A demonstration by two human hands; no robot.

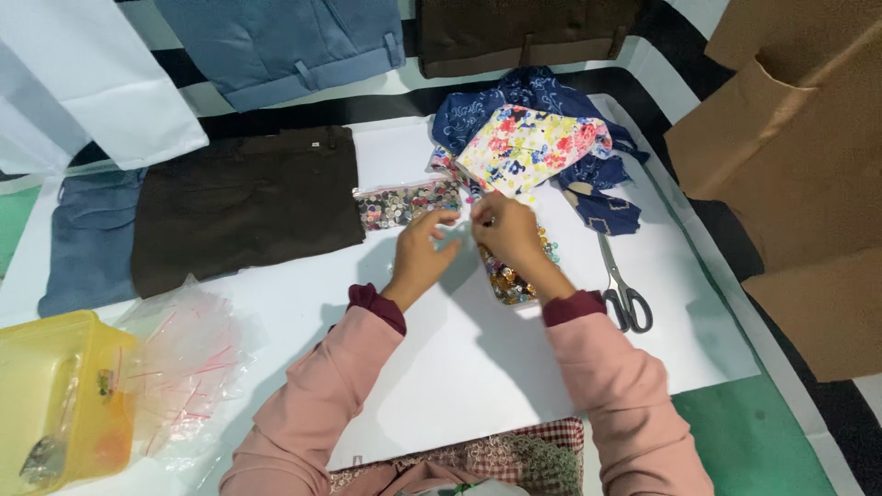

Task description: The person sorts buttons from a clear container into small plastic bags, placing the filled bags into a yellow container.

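Checked cloth [514,455] cut off below; right hand [508,234] half-hiding button bag [514,280].

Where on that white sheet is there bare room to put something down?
Bare: the white sheet between the sleeves, and below the brown trousers. Crowded: around both hands, with button bags, floral cloth and scissors.

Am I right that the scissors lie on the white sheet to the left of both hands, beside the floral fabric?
Not quite. The head view shows the scissors on the white sheet to the right of both hands, past the right hand, not the left hand. They do lie just below the floral fabric.
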